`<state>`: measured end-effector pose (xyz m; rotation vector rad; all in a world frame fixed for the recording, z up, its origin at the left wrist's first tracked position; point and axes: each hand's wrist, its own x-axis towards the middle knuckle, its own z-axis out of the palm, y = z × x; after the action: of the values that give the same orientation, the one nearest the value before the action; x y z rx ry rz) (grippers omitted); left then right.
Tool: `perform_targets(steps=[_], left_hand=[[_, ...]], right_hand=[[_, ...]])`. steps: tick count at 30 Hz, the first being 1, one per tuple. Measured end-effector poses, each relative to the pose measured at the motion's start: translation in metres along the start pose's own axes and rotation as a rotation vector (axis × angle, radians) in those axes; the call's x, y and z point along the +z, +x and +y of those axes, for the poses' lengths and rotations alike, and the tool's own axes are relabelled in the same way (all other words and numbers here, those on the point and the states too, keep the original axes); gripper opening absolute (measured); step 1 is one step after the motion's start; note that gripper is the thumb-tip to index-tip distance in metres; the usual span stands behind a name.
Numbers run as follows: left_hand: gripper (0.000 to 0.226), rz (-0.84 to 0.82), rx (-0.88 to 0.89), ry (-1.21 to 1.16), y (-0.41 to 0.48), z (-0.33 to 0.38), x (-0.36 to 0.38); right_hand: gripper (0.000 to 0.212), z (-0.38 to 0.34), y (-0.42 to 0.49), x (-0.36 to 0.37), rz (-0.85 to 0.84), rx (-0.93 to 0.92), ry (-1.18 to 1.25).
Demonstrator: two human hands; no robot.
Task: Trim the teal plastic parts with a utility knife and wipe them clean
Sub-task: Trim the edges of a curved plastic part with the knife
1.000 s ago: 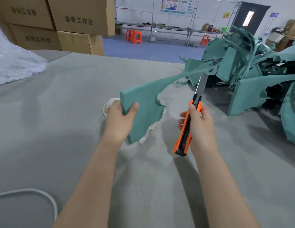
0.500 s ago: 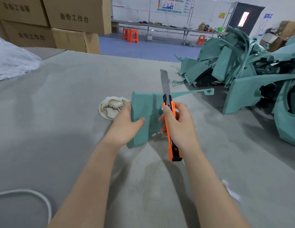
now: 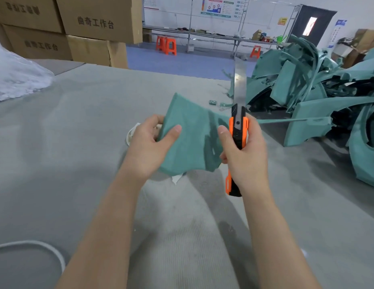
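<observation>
My left hand grips the left edge of a flat teal plastic part, thumb on top, holding it above the grey table. A thin teal strip runs from the part to the right. My right hand grips an orange and black utility knife upright at the part's right edge, its long blade pointing up and away. A white cloth lies mostly hidden under my left hand and the part.
A heap of teal plastic parts fills the table's right side. Small teal offcuts lie beyond the held part. Cardboard boxes stand at the back left, a white plastic bag at left, a white cord near the front left.
The teal part has been turned and lowered, its broad face now toward me. The knife has swung from tilted to upright and sits against the part's right edge.
</observation>
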<state>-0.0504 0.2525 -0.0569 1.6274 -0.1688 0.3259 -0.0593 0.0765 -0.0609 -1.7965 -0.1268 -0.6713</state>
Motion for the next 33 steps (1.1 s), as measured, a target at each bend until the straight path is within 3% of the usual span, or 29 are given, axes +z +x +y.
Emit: perform_targets(steps=[6, 10, 12, 14, 17, 20, 24, 25, 27, 29, 31, 33], left_hand=[[0.014, -0.163, 0.033, 0.254, -0.004, -0.002, 0.003], [0.029, -0.259, -0.065, -0.096, -0.002, 0.001, -0.005], [0.015, -0.134, -0.158, -0.467, 0.005, 0.0, -0.011], [0.02, 0.16, -0.271, -0.742, 0.011, -0.005, -0.016], [0.023, 0.538, -0.423, -0.926, 0.016, -0.022, -0.026], [0.026, 0.665, -0.479, -0.861, 0.017, -0.033, -0.03], [0.027, 0.6, -0.36, -0.311, 0.017, -0.034, -0.016], [0.021, 0.58, -0.322, -0.301, 0.017, -0.032, -0.013], [0.008, 0.445, -0.307, -0.545, 0.017, -0.024, -0.012], [0.044, 0.261, -0.318, -0.768, 0.017, -0.02, -0.011], [0.06, 0.082, -0.311, -0.69, 0.014, -0.019, -0.006], [0.045, -0.115, -0.323, -0.539, 0.008, -0.022, 0.0]], right_hand=[[0.014, 0.009, 0.003, -0.003, -0.257, 0.121, -0.29], [0.02, 0.018, 0.007, -0.009, -0.118, 0.204, -0.267], [0.026, 0.022, 0.009, -0.008, -0.069, 0.259, -0.205], [0.03, 0.024, 0.009, -0.006, -0.046, 0.292, -0.159], [0.029, 0.028, 0.01, -0.005, -0.03, 0.293, -0.151], [0.025, 0.032, 0.01, -0.006, -0.017, 0.296, -0.115], [0.021, 0.037, 0.011, -0.004, -0.003, 0.314, -0.072], [0.021, 0.038, 0.012, -0.004, 0.0, 0.322, -0.064], [0.019, 0.04, 0.012, -0.005, 0.007, 0.34, -0.047], [0.019, 0.041, 0.013, -0.005, 0.015, 0.353, -0.022], [0.019, 0.042, 0.014, -0.004, 0.025, 0.352, -0.003], [0.017, 0.041, 0.015, -0.003, 0.038, 0.338, 0.009]])
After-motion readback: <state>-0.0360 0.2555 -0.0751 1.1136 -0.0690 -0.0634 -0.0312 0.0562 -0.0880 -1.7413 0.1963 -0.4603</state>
